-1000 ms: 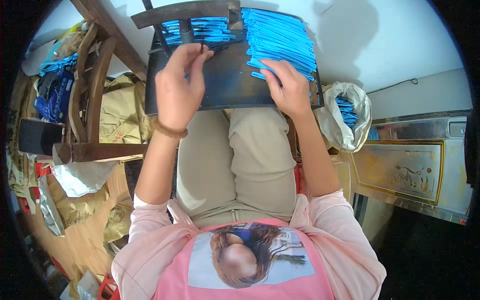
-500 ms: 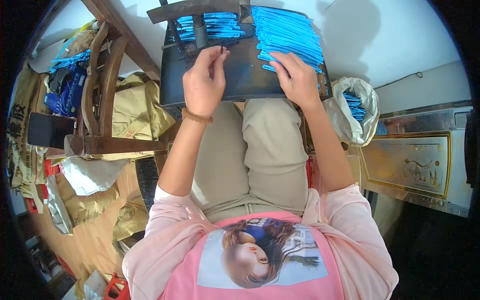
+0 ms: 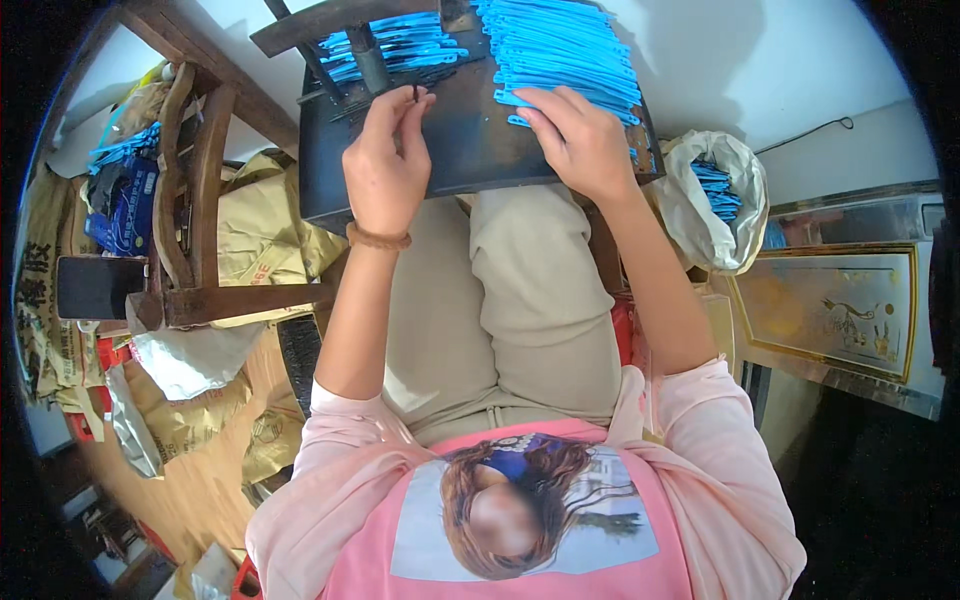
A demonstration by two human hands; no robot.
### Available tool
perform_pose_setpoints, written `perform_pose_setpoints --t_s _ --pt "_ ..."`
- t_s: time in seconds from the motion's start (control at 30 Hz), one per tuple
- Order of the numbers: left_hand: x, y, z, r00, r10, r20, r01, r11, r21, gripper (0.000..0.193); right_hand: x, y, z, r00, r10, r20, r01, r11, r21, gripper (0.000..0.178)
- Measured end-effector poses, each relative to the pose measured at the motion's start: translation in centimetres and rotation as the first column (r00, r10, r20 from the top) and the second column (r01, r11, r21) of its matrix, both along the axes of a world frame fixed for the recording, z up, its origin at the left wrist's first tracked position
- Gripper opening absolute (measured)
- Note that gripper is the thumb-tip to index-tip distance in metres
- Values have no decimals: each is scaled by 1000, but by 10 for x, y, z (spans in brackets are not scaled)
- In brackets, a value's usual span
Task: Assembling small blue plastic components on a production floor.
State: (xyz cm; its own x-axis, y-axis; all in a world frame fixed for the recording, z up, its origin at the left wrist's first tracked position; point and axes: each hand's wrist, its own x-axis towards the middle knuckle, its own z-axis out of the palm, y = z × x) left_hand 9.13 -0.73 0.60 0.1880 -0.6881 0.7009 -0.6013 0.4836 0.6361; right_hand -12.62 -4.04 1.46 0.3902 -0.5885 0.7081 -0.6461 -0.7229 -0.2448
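My left hand (image 3: 388, 165) is raised over the near left part of a dark worktop (image 3: 465, 140), thumb and forefinger pinched on a small thin black piece (image 3: 416, 93). Farther right, my right hand (image 3: 585, 145) is at the near edge of a big stack of flat blue plastic strips (image 3: 560, 60). Its thumb and forefinger close around the end of the lowest strip, whose tip pokes out on the left. Several thin black strips (image 3: 425, 76) lie on the worktop just beyond my left hand. A second pile of blue strips (image 3: 395, 45) sits behind them.
A dark hand lever (image 3: 330, 25) and a post (image 3: 370, 65) stand at the worktop's far left. To the right is a white sack (image 3: 690, 190) holding blue strips. A wooden chair (image 3: 205, 190) and gold bags (image 3: 265, 215) are on the left. My knees are under the worktop.
The view has shifted slightly, so the worktop appears a little farther left and higher. Both hands keep nearly the same places and grips.
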Motion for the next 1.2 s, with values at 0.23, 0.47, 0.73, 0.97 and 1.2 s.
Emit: perform_pose_setpoints --t_s 0.23,0.47,0.73,0.97,1.2 --pt "0 -1 -4 1000 -14 -19 14 1000 24 12 -1 -3 -6 1000 -13 24 14 1000 -24 19" --pt "-2 1 -2 1000 16 -12 -15 999 33 13 1 -2 -2 999 -6 40 11 994 -106 18" --pt "0 2 -5 1000 28 6 -28 999 -22 13 7 96 3 991 33 131 -22 997 -80 30" --pt "0 -3 -9 1000 30 5 -29 996 -81 13 4 130 -8 873 -366 -321 472 797 377 45" --pt "2 -8 -14 998 51 38 -46 990 -132 12 6 114 -9 872 -189 -452 432 731 528 35"
